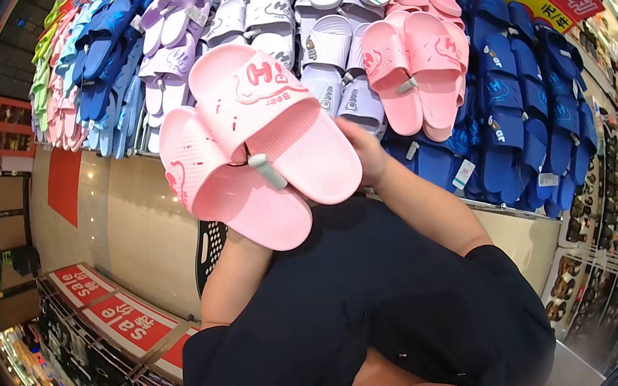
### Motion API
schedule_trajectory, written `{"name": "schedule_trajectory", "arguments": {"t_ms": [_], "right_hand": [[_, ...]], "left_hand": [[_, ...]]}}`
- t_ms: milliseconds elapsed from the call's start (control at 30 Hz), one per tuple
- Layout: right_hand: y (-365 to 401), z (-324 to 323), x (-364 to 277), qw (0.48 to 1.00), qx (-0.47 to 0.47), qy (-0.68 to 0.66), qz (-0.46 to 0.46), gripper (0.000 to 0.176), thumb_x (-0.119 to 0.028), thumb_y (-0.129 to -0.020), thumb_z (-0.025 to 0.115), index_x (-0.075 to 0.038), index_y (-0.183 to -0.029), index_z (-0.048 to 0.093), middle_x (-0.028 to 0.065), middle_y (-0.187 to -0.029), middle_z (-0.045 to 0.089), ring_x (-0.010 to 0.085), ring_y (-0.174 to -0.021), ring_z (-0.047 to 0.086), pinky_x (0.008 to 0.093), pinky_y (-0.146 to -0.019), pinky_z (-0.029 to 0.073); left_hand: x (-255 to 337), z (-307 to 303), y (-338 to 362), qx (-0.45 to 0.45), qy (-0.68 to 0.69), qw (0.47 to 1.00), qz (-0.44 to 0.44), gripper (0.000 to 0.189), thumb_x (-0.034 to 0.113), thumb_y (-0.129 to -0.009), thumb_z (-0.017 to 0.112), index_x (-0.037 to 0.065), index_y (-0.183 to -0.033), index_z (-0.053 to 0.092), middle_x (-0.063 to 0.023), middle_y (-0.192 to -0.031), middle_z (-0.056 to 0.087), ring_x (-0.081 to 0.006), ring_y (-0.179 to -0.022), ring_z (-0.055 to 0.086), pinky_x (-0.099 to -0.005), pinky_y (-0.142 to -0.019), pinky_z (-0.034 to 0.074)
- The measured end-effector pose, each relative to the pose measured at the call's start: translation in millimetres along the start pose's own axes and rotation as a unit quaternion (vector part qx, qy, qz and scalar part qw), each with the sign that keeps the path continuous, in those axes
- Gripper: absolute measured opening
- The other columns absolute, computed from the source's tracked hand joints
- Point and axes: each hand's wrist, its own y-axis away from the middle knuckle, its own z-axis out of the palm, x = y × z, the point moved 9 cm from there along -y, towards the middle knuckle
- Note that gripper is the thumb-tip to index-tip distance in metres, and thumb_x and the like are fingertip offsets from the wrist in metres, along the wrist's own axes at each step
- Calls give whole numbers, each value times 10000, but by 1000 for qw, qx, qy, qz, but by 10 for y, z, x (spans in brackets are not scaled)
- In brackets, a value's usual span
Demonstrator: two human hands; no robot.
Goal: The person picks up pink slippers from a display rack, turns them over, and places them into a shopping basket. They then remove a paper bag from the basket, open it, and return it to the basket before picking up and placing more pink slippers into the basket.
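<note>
A pair of pink slippers (pixel 296 152) with red bear lettering is held up in front of my chest, the two joined by a grey security tag (pixel 267 172). My right hand (pixel 363 152) grips the outer edge of the right slipper, its fingers partly behind the sole. The left forearm reaches up under the left slipper, which hides my left hand. Behind, to the right, another pink pair (pixel 418 71) hangs on the display beside lilac slippers (pixel 326 40) and dark blue ones (pixel 501 92).
Blue slippers (pixel 103 52) and pale ones hang at the upper left. Red sale signs (pixel 128 319) top a rack at the lower left. A black basket (pixel 211 247) stands near my left forearm. Shelves of shoes (pixel 604 211) line the right side.
</note>
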Motion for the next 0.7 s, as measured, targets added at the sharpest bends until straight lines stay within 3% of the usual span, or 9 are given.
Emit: {"name": "schedule_trajectory", "arguments": {"t_ms": [33,167,267,367,467,533,600,633,700], "right_hand": [[-9,-125,117,999,6,31,35,743,-236,-950,643,-43,-1552,253,129,-1538,411,231,-1357,473,367,-1117,389],[-66,-308,243,932,1,357,-63,599,-225,-944,657,-44,-1468,428,157,-1455,506,248,-1299,529,371,-1098,406],[-12,-307,234,836,-43,543,-73,532,-209,-943,654,-43,-1420,488,155,-1408,545,240,-1267,550,373,-1078,422],[79,-309,223,702,-77,704,-78,468,-193,-941,651,-42,-1372,547,154,-1360,583,232,-1234,571,376,-1058,439],[141,-477,-357,770,128,615,-108,336,-164,-934,632,-34,-1244,627,102,-1127,674,167,-997,644,331,-857,535],[304,-397,-662,823,168,535,-87,258,-155,-941,609,-19,-1158,637,26,-908,667,88,-734,605,250,-628,516],[450,-44,-840,857,142,490,-77,252,-168,-945,628,-27,-1154,624,18,-862,678,49,-693,604,212,-585,497],[503,179,-880,869,125,469,-99,192,-148,-959,581,4,-1065,629,45,-796,666,60,-586,567,209,-519,466],[584,430,-851,894,87,430,-85,211,-141,-960,575,13,-1099,615,74,-817,685,77,-580,594,218,-519,483]], "left_hand": [[-3,12,-22,0,-4,1000,1,738,597,-967,445,81,-1485,341,-166,-1323,576,-319,-1123,620,-500,-954,504],[22,73,-100,7,-19,1000,15,712,574,-978,448,73,-1475,351,-160,-1328,571,-306,-1120,623,-471,-946,516],[71,171,-149,13,-35,999,30,692,556,-985,451,67,-1467,359,-156,-1332,568,-296,-1118,625,-450,-939,524],[171,377,-124,36,-63,996,60,672,538,-993,453,61,-1460,367,-152,-1335,564,-286,-1116,628,-429,-933,533],[269,637,-80,69,-99,988,97,653,520,-1001,456,55,-1452,375,-148,-1338,561,-276,-1113,630,-407,-927,541],[346,761,-52,106,-137,975,136,640,508,-1006,457,51,-1447,380,-145,-1341,559,-270,-1112,631,-393,-922,547],[496,838,-4,163,-220,937,218,589,481,-1014,458,49,-1412,410,-136,-1308,573,-255,-1088,637,-383,-910,553],[591,860,34,207,-279,899,267,547,459,-1021,459,48,-1381,436,-129,-1274,589,-243,-1065,643,-380,-900,556],[676,866,50,224,-319,870,302,495,425,-1032,449,43,-1346,462,-121,-1238,605,-226,-1034,651,-376,-877,563]]}}
